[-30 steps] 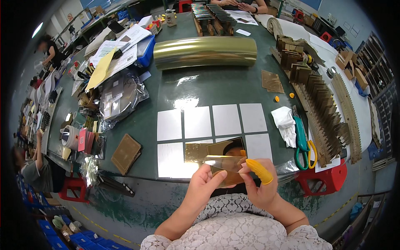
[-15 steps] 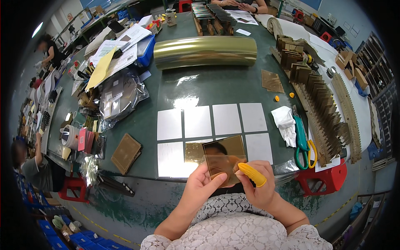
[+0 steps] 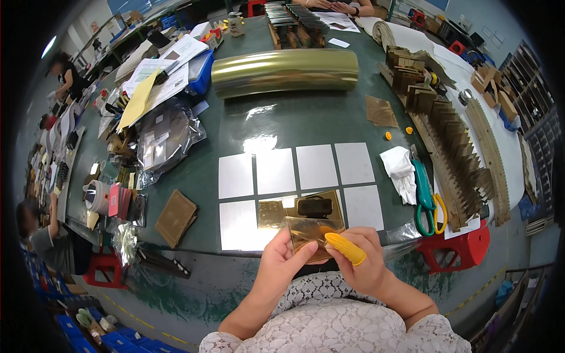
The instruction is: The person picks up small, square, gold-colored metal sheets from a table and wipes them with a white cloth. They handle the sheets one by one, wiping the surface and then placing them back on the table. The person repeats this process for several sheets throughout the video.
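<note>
A mirror-like gold plate (image 3: 331,202) is tilted up in front of me, over the near row of white sheets. Gripping its lower left corner is my left hand (image 3: 279,257), thumb on the face. Across the plate's lower part stretches a thin clear film (image 3: 300,225), its upper edge standing off the shiny surface. My right hand (image 3: 366,259) wears a yellow finger cot (image 3: 346,249) on the index finger and pinches the film at the plate's right side; the exact grip is partly hidden. Another gold plate (image 3: 269,213) lies on a white sheet just behind.
Several white sheets (image 3: 275,170) lie in two rows. Brown plates (image 3: 176,217) are stacked left. Green-handled scissors (image 3: 422,203), a white cloth (image 3: 399,170) and slotted racks of plates (image 3: 444,135) stand right. A gold film roll (image 3: 285,73) spans the back; another person's hands (image 3: 338,7) are beyond.
The held plate has tipped flatter, so its reflection has changed. The right hand has shifted slightly left and down along with the film. The view has moved a little.
</note>
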